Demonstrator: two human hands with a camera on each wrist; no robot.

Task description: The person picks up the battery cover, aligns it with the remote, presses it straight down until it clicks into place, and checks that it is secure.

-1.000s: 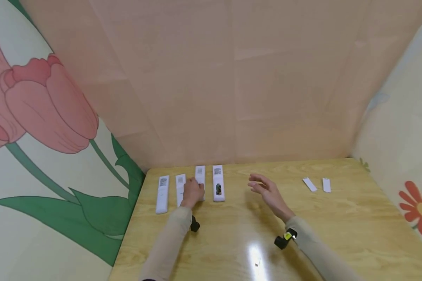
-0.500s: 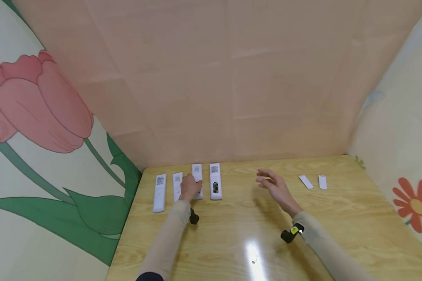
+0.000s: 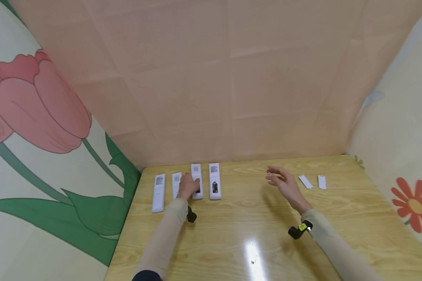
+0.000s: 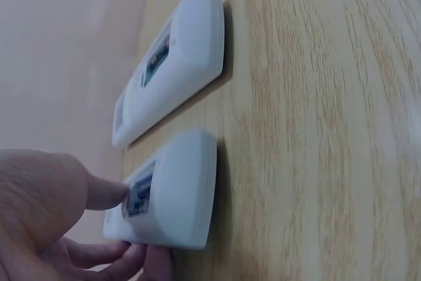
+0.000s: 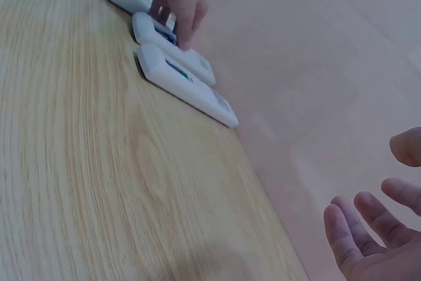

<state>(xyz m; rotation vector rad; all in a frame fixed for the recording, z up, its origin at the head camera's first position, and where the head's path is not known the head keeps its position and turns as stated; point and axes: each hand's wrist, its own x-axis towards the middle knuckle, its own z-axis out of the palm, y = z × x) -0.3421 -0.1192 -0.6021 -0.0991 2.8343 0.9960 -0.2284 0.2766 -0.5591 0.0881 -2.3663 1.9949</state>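
Observation:
Several white remote controls lie face down in a row at the table's back left. My left hand (image 3: 188, 185) is at the third remote control from the left (image 4: 184, 189). Its thumb lies at the uncovered battery bay and the other fingers bend along the remote's near side, gripping it. Dark cylinder shapes like batteries show in that bay. To the right lies another remote control (image 3: 214, 179), its battery bay uncovered too. My right hand (image 3: 286, 188) hovers over the table, fingers loosely bent, holding nothing.
Two small white battery covers (image 3: 305, 181) lie at the back right. The leftmost remote control (image 3: 158, 194) has its back closed, and the second remote control (image 3: 176, 181) is partly hidden by the left hand. A pinkish sheet (image 3: 232, 97) stands behind the table (image 3: 225, 234).
My left hand has shifted slightly left, uncovering more of the third remote and its battery bay. The right hand has drifted right, toward the battery covers.

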